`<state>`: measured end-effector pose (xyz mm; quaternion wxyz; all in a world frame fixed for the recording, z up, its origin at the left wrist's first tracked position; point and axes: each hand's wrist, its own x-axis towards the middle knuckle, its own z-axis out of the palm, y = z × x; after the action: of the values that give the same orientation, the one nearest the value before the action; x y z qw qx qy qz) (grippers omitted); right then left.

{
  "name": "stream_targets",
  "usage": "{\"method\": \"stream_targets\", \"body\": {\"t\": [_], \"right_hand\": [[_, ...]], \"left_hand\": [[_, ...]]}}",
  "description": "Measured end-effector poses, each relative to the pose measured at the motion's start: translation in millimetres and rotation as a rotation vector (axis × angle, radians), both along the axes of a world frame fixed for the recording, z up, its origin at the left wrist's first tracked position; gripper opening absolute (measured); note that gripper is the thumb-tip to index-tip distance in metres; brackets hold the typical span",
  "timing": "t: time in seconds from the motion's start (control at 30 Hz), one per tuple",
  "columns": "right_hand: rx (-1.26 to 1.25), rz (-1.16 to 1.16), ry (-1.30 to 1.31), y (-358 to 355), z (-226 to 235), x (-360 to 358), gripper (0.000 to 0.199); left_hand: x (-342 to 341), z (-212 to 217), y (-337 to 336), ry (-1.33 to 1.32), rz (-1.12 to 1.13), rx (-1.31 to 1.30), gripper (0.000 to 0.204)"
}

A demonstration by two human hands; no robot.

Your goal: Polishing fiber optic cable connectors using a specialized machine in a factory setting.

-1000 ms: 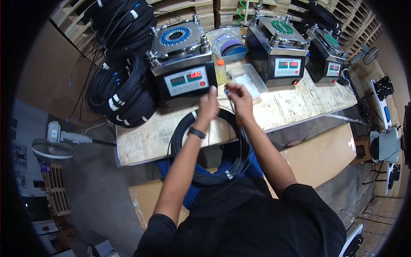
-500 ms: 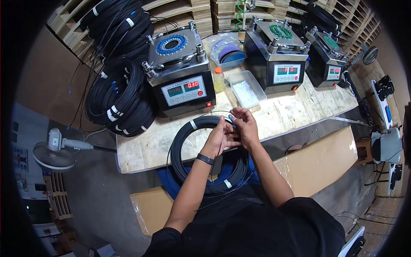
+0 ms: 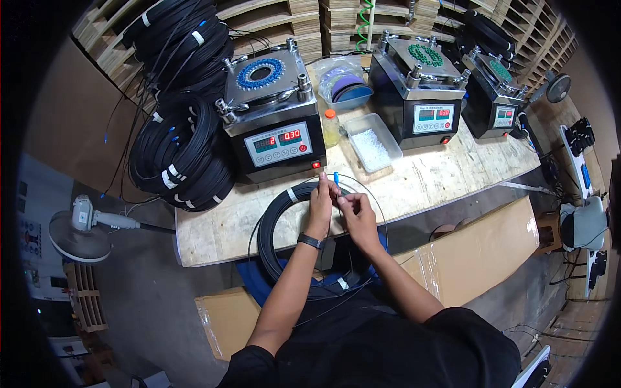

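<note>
Above the black coil (image 3: pixel 266 231), left hand (image 3: pixel 319 210) and right hand (image 3: pixel 361 223) are now pinching the cable (image 3: pixel 340 211), leaving its blue tip (image 3: pixel 336 178) newly standing clear.

Blue connector (image 3: pixel 336 178): lower end lost among fingertips of left hand (image 3: pixel 319 210) and right hand (image 3: pixel 360 221); cannot tell which of the 2 grips it. Black cable coil (image 3: pixel 268 223) partly covered by left hand and forearm. White pieces (image 3: pixel 370 147) in tray too small to identify. Coil stack (image 3: pixel 178 39) cut by upper edge; black shirt (image 3: pixel 375 349) by lower.
</note>
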<state>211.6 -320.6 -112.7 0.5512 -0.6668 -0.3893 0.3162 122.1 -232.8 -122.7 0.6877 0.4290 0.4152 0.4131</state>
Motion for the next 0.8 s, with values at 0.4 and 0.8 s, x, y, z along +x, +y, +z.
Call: {"method": "stream_targets", "body": {"t": [0.4,0.8], "right_hand": [[-0.108,0.185,0.283,-18.9,4.6,-26.4,0.028],[-0.093,0.129,0.052,-9.7,-20.7,-7.7,0.026]], "left_hand": [[4.6,0.3,23.5,-0.192,-0.17,0.068,0.068],[29.6,-9.7,9.5,-0.298,-0.171,0.027,0.028]]}}
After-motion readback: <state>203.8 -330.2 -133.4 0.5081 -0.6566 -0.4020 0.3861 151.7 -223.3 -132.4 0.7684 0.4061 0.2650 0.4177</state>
